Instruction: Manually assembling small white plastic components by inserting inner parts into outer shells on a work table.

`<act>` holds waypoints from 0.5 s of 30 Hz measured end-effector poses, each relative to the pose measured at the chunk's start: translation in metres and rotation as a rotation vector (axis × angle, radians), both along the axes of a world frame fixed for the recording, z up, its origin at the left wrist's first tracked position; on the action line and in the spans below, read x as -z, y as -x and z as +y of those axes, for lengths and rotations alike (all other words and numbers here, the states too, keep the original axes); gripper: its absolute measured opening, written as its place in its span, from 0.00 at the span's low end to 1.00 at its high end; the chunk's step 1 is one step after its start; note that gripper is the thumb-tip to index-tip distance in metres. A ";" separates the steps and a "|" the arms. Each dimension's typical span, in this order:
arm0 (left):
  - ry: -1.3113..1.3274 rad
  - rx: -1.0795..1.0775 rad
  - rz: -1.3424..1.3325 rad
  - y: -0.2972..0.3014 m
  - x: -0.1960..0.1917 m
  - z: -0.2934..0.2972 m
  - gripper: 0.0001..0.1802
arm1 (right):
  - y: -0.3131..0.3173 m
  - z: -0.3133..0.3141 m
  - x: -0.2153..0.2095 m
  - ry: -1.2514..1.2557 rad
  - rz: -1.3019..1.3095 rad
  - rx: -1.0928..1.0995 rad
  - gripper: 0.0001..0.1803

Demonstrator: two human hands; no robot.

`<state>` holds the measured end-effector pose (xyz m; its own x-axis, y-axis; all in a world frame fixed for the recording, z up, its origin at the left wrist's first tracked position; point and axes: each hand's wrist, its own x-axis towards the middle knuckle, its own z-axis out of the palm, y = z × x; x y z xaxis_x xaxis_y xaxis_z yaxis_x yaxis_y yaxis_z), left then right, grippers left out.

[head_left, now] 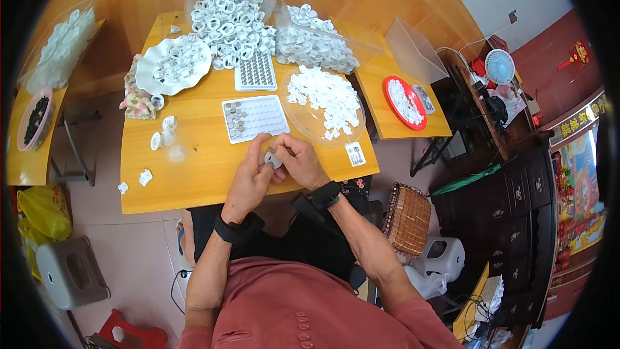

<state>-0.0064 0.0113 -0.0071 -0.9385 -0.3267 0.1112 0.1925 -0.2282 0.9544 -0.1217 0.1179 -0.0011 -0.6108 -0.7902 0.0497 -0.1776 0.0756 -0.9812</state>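
Note:
At the near edge of the yellow table (pixel 194 187), my left hand (pixel 249 179) and my right hand (pixel 299 163) meet, fingers closed around a small round white plastic part (pixel 272 160). A dark slot shows in its face. Just beyond my fingers lies a white tray (pixel 271 115) with small round metal pieces in its left part. Behind it sits a second tray (pixel 256 72) filled with similar round pieces. To the right, a clear round tray (pixel 357 130) bears many small white plastic pieces (pixel 323 100). My fingers partly hide the held part.
White ring-shaped parts (pixel 232 22) heap up at the back, beside a bag of more parts (pixel 313 39). A scalloped white dish (pixel 145 81) stands at left. Several loose white pieces (pixel 168 130) lie nearer. A red plate (pixel 418 119) rests on the right-hand table; a stool (pixel 71 271) stands left.

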 end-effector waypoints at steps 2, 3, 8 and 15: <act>-0.018 -0.001 0.003 0.000 0.001 -0.001 0.28 | 0.000 0.000 -0.005 0.034 -0.046 -0.015 0.05; -0.088 -0.007 -0.004 0.000 0.001 -0.001 0.28 | -0.001 0.002 -0.008 0.028 -0.084 -0.063 0.04; -0.126 0.003 -0.043 -0.002 0.001 -0.004 0.27 | 0.003 0.007 -0.009 -0.036 0.046 -0.166 0.06; 0.023 -0.036 -0.110 -0.005 -0.014 0.004 0.28 | 0.000 0.006 -0.018 -0.034 0.098 -0.100 0.03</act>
<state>-0.0012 0.0151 0.0073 -0.9331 -0.3593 0.0165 0.0945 -0.2006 0.9751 -0.1219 0.1236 0.0167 -0.5222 -0.8493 0.0773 -0.2807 0.0855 -0.9560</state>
